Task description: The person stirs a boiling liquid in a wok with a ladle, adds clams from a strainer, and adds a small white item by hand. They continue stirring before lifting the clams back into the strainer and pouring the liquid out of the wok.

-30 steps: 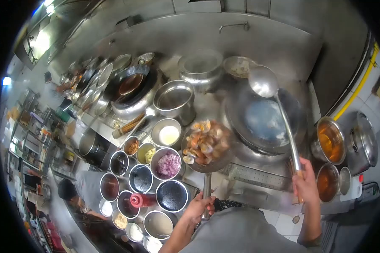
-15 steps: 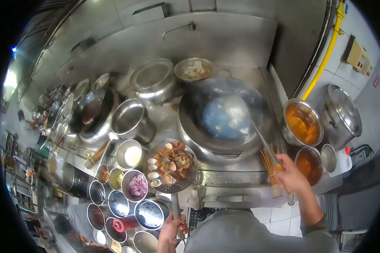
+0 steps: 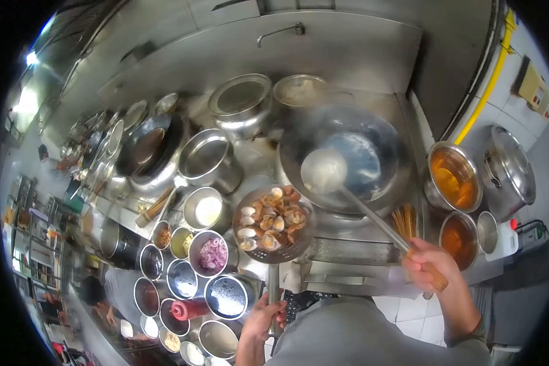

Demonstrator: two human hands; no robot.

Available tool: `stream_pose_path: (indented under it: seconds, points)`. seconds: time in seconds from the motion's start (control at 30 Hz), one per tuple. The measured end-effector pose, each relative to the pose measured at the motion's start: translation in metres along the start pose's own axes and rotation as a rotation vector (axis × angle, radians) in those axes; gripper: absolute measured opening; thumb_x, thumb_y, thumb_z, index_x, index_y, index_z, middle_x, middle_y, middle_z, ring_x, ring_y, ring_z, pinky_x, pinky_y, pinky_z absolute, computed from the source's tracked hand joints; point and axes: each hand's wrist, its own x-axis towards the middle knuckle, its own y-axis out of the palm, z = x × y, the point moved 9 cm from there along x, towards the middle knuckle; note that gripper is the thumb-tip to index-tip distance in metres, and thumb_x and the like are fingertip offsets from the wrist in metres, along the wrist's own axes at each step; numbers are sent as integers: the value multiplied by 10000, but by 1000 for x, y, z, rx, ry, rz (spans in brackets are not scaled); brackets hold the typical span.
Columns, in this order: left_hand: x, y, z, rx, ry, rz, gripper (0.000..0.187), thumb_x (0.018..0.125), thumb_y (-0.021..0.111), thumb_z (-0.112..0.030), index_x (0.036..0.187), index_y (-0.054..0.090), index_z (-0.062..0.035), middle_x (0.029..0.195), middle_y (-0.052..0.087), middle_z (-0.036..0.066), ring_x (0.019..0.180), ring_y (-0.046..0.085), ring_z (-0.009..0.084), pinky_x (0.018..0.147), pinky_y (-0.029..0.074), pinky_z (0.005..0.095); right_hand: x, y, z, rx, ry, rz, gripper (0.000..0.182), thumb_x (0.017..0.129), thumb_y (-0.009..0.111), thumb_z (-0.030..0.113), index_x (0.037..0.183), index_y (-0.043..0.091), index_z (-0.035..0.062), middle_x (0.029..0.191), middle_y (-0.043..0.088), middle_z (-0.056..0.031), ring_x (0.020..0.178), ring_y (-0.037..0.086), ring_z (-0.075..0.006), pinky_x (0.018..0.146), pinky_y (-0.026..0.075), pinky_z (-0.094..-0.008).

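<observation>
My left hand (image 3: 263,318) is closed round the handle of a perforated strainer (image 3: 299,247). Clams (image 3: 268,222) and other browned pieces lie heaped in its bowl, left of the wok. Gripped in my right hand (image 3: 432,266) is the wooden handle of a ladle (image 3: 324,171). The ladle's round bowl is over the left front part of the large wok (image 3: 390,143), near its rim and close to the strainer. Cloudy liquid (image 3: 354,158) lies in the bottom of the wok, and steam blurs the area above it.
Left of me stand several metal pots, one with chopped purple onion (image 3: 213,254), beside a red squeeze bottle (image 3: 188,309). Two pots of orange liquid, the rear one (image 3: 453,178) larger, stand right of the wok. A bamboo brush (image 3: 404,221) is near the ladle shaft. Another person (image 3: 119,293) is at lower left.
The ladle has come up from the wok's liquid and moved left toward the strainer. The camera view has shifted slightly. Both hands keep their holds.
</observation>
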Motion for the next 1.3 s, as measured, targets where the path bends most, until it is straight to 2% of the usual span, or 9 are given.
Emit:
stream_pose_path:
  seconds: [0.2, 0.3, 0.4, 0.53, 0.67, 0.9, 1.07, 1.17, 1.3]
  points:
    - [10, 6, -17, -42, 46, 62, 507, 926, 625, -25, 1380, 401, 2, 783, 502, 40, 563, 506, 118, 492, 455, 294, 0, 45, -6, 23, 32, 147, 498, 958, 548, 64, 1412, 353, 130, 849, 529, -119, 495, 511, -158, 366, 386, -314]
    - [8, 4, -29, -47, 70, -19, 476, 909, 607, -5, 1358, 451, 15, 777, 486, 36, 560, 478, 109, 490, 418, 286, 9, 70, -12, -31, 77, 198, 528, 952, 552, 61, 1427, 331, 124, 837, 531, -112, 490, 510, -161, 371, 386, -308]
    - [6, 2, -42, -26, 89, -8, 479, 900, 622, -11, 1349, 457, 12, 780, 483, 34, 558, 479, 105, 491, 429, 277, 26, 83, -19, -300, 26, 105, 567, 943, 574, 73, 1458, 338, 91, 762, 526, -90, 449, 489, -147, 352, 369, -293]
    - [9, -11, -49, -29, 102, -11, 472, 898, 631, -17, 1339, 463, 8, 779, 484, 27, 555, 480, 102, 484, 429, 267, 48, 81, -33, -645, 3, 30, 637, 925, 602, 7, 1468, 281, 96, 763, 547, -58, 485, 524, -132, 421, 418, -296]
    - [13, -19, -51, -46, 102, -30, 406, 904, 639, -21, 1275, 474, -1, 772, 499, 27, 553, 488, 106, 478, 432, 277, 57, 74, -39, -1016, -185, -104, 593, 939, 586, -3, 1460, 319, 92, 764, 546, -44, 503, 531, -102, 445, 434, -290]
    - [24, -38, -40, -90, 94, -2, 513, 902, 638, 12, 1363, 414, 20, 759, 521, 43, 540, 505, 126, 472, 439, 292, 64, 29, 15, -1019, -364, -461, 588, 910, 560, -50, 1432, 336, 104, 803, 539, -64, 485, 508, -112, 428, 423, -286]
    - [19, -34, -40, -106, 82, 4, 483, 895, 625, 31, 1336, 431, 7, 770, 524, 54, 534, 501, 130, 466, 429, 293, 82, -22, 37, -849, -434, -498, 529, 870, 563, -57, 1358, 373, 25, 755, 523, -77, 488, 513, -151, 422, 424, -315]
    - [22, -32, -39, -103, 71, -2, 456, 892, 622, 37, 1312, 451, -7, 777, 527, 61, 538, 502, 132, 472, 424, 294, 81, -27, 25, -708, -317, -416, 532, 888, 606, 23, 1367, 378, 61, 789, 555, -62, 508, 519, -148, 433, 434, -332]
    - [26, -29, -44, -99, 84, 8, 455, 888, 638, 28, 1304, 455, 0, 779, 528, 60, 549, 508, 131, 474, 428, 294, 73, -19, 1, -113, -252, -82, 444, 911, 610, 62, 1311, 420, 93, 785, 559, -63, 472, 501, -145, 383, 412, -324]
